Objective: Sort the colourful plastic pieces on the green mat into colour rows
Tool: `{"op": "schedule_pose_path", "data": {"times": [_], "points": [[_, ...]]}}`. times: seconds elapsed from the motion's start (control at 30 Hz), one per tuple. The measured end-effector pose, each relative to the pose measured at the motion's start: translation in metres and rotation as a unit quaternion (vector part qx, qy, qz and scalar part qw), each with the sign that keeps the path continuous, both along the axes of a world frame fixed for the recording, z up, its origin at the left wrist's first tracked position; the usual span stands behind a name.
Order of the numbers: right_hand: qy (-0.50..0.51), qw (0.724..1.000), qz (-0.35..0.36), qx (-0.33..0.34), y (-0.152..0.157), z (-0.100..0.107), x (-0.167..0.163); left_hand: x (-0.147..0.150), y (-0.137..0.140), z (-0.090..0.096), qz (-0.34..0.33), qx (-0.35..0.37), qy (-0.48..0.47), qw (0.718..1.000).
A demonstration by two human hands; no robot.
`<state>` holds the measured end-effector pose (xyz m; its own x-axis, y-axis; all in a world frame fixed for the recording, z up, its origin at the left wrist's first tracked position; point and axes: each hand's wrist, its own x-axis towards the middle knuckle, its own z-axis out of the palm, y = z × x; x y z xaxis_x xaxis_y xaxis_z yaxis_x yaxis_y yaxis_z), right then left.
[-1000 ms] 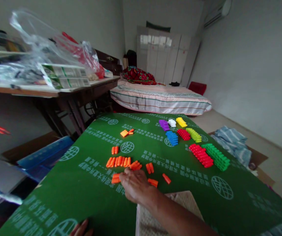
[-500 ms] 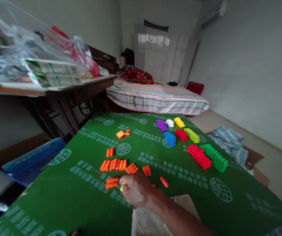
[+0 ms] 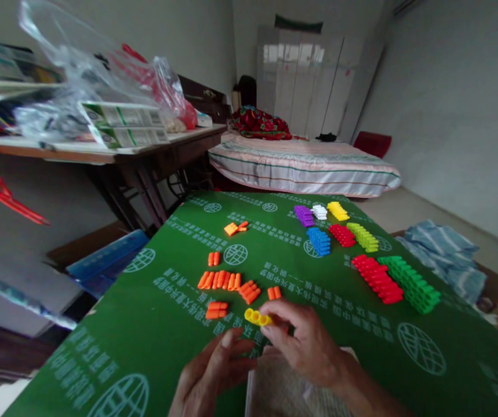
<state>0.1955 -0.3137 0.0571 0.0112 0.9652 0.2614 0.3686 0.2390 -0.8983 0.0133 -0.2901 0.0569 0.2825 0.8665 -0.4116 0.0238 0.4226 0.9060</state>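
Hands: 2, namely left hand (image 3: pixel 214 368), right hand (image 3: pixel 303 341). Yellow tubular piece (image 3: pixel 254 317), held: 1. Plastic block stacks: 8, comprising 2 red stacks (image 3: pixel 377 279), 1 purple stack (image 3: pixel 304 216), 1 white stack (image 3: pixel 319 212), 1 yellow stack (image 3: pixel 338 211), 1 blue stack (image 3: pixel 319 241), 1 lime stack (image 3: pixel 363 237), 1 green stack (image 3: pixel 410 284). Orange piece groups (image 3: pixel 220 280): 6 in plain view, 2 being pairs; remaining orange pieces too closely set to total. Printed green tabletop (image 3: pixel 162 341): 1. Beige mat (image 3: pixel 275 385): 1. Stacked cartons (image 3: pixel 131 137): 2. Bed (image 3: pixel 301 168): 1.

Yellow piece (image 3: pixel 255 317) in the right grip (image 3: pixel 305 341)
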Motion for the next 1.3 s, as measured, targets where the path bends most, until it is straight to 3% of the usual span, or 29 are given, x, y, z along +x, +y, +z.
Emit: {"op": "schedule_pose_path", "data": {"times": [0.07,0.2,0.4,0.57,0.77,0.87,0.93,1.0,1.07,1.13,1.2,1.3], "points": [[-0.067,0.996,0.019,0.064,-0.006,0.001,0.001,0.02,0.007,0.008,-0.009,-0.073,-0.06,0.995],[-0.135,0.987,0.029,0.086,-0.01,-0.004,0.01,0.046,0.015,0.012,-0.028,-0.079,-0.123,0.989],[-0.148,0.981,-0.09,0.089,-0.001,-0.011,0.036,0.075,0.034,0.017,-0.057,-0.056,-0.142,0.987],[-0.161,0.968,-0.16,0.108,0.014,-0.003,0.06,0.106,0.064,0.009,-0.101,-0.031,-0.135,0.985],[-0.139,0.965,-0.198,0.105,0.04,0.011,0.1,0.145,0.102,0.01,-0.163,0.024,-0.093,0.982],[-0.145,0.956,-0.246,0.06,0.07,0.015,0.156,0.153,0.133,0.01,-0.211,0.144,0.024,0.966],[-0.142,0.942,-0.304,0.02,0.096,0.016,0.209,0.152,0.158,0.003,-0.227,0.288,0.172,0.914],[-0.16,0.915,-0.371,0.005,0.123,0.014,0.264,0.148,0.184,-0.01,-0.244,0.425,0.306,0.816],[-0.166,0.892,-0.42,-0.026,0.148,0.01,0.313,0.143,0.207,-0.025,-0.265,0.508,0.394,0.719],[-0.168,0.88,-0.442,-0.045,0.168,0.004,0.348,0.14,0.225,-0.04,-0.274,0.547,0.446,0.654],[-0.172,0.871,-0.456,-0.064,0.183,-0.005,0.37,0.138,0.239,-0.052,-0.283,0.562,0.468,0.62],[-0.18,0.86,-0.468,-0.091,0.2,-0.021,0.39,0.136,0.252,-0.066,-0.293,0.573,0.473,0.601]]}}
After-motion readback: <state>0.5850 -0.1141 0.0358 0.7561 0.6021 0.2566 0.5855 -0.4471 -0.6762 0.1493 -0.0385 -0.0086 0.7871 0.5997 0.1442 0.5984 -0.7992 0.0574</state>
